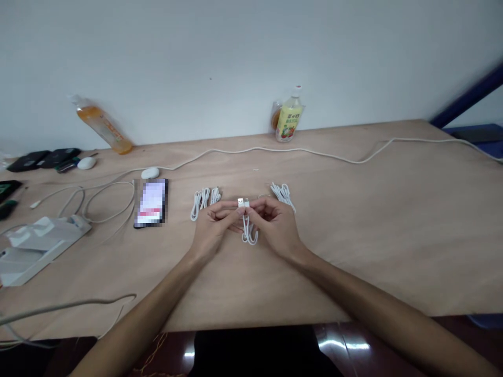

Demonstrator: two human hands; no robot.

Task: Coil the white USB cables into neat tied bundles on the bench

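Note:
My left hand point(214, 224) and my right hand point(277, 222) meet over the middle of the table, both closed on one coiled white cable point(249, 234). Its USB plug and second connector stick up side by side between my thumbs, and its loops hang below my fingertips. Several white cable bundles point(200, 201) lie on the table just beyond my left hand. Another white cable bundle point(283, 195) lies behind my right hand, which partly covers it.
A phone point(151, 203), a white oval case point(150, 173) and a power strip point(43, 243) occupy the left side of the wooden table point(373, 225). An orange bottle point(104, 125) and a yellow bottle point(290, 119) stand by the wall. A long cable point(322, 153) crosses the back.

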